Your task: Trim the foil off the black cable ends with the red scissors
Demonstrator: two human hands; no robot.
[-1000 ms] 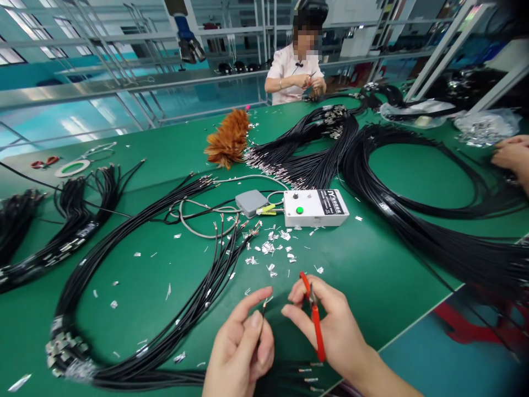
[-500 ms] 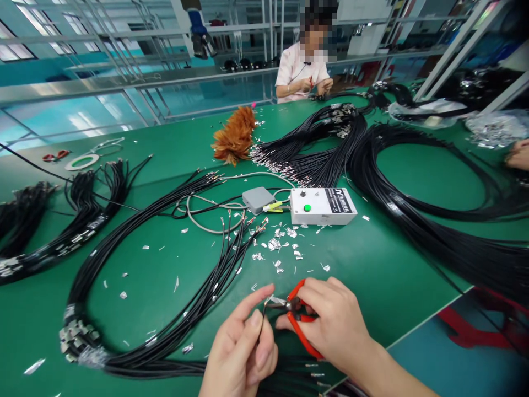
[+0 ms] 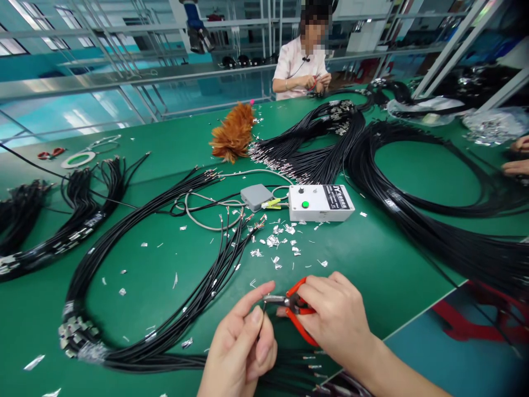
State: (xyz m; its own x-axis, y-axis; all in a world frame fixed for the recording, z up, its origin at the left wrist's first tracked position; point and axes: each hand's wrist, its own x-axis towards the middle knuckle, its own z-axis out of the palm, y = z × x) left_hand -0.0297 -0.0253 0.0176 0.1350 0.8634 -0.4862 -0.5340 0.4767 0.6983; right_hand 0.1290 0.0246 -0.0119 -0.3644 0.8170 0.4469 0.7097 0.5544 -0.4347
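Between thumb and fingers, my left hand (image 3: 243, 342) pinches a thin black cable (image 3: 263, 318), its tip pointing up and the index finger stretched out above. My right hand (image 3: 336, 317) is closed round red-handled cutting pliers (image 3: 289, 301). The pliers' jaws reach left to the cable's tip; whether they touch the wire I cannot tell. Left of my hands, a looped bundle of black cables (image 3: 161, 336) lies on the green table (image 3: 372, 264), some stripped ends fanned out. More cable ends show below my hands.
A white box with a green button (image 3: 320, 203) and a grey pedal-like block (image 3: 256, 197) stand ahead. Foil scraps (image 3: 273, 241) litter the table. Beyond are a brown feather duster (image 3: 232, 132) and thick cable coils (image 3: 397, 204). A co-worker (image 3: 301, 66) sits opposite; another person's hands show at right.
The pliers' jaws have shifted slightly left at the cable tip and look more closed; the foil strip seen at them is no longer visible. My left hand stays nearly still.
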